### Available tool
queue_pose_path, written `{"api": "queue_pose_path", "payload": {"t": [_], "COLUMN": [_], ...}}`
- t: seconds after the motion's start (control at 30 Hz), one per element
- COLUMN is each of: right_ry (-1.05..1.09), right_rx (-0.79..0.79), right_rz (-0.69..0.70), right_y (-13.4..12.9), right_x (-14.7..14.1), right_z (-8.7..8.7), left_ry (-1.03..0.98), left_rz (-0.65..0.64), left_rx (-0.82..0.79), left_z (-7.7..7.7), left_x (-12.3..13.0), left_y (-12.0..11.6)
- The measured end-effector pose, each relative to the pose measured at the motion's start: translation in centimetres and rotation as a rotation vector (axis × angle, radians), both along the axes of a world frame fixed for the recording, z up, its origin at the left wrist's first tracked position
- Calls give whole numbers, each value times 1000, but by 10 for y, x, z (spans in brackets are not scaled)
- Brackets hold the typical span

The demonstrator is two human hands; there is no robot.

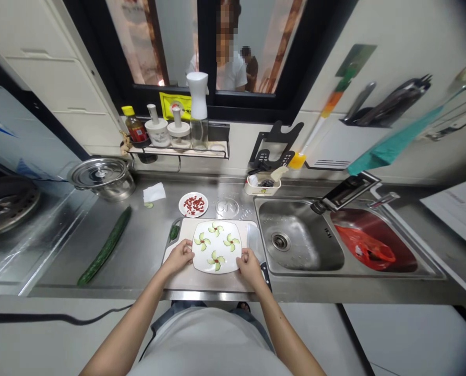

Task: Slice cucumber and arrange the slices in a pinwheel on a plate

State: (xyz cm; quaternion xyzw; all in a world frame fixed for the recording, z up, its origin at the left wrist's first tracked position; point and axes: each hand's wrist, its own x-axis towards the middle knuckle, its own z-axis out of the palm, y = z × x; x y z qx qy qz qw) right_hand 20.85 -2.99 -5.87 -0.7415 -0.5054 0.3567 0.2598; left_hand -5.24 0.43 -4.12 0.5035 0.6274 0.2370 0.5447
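A white squarish plate (195,265) is held at its two sides over the cutting board (213,283). On it lie several pinwheel flowers of cucumber slices (216,261) with red bits at their centres. My left hand (180,256) pinches the plate's left edge, and my right hand (250,265) grips the lower right edge. Beside the plate, a kitchen knife (255,241) rests on the board's right side, its black handle toward me. A cucumber end piece (174,232) sits at the board's upper left corner. Behind the board stands a small plate (181,205) of chopped red pieces.
To the left lie a whole cucumber (105,248) and a lidded steel pot (115,188). A white tissue (154,192) is near the pot. On the right is a double sink (301,256), with a red plastic bag (368,248) in its right basin. Seasoning jars (158,133) stand on the wall shelf.
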Motion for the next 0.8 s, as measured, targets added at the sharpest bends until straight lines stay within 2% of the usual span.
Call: {"api": "queue_pose_path", "payload": {"t": [0.17,0.3,0.43,0.6,0.8], "right_ry": [255,474,663,706,770], "right_rx": [50,30,6,-29,-2], "right_rz": [-22,-59,-105,-151,-232], "right_y": [-2,-9,-17,-26,-32], "right_x": [2,0,-5,-7,-8], "right_z": [33,61,84,98,93], "left_ry": [-246,-398,-499,-524,-592], "left_rz": [43,74,100,119,155], "left_rx": [-38,-16,-5,-21,-37], "left_z": [27,49,63,68,60], "left_x": [-5,-6,-5,-5,-3], "left_y": [-9,-19,-28,-36,-40]}}
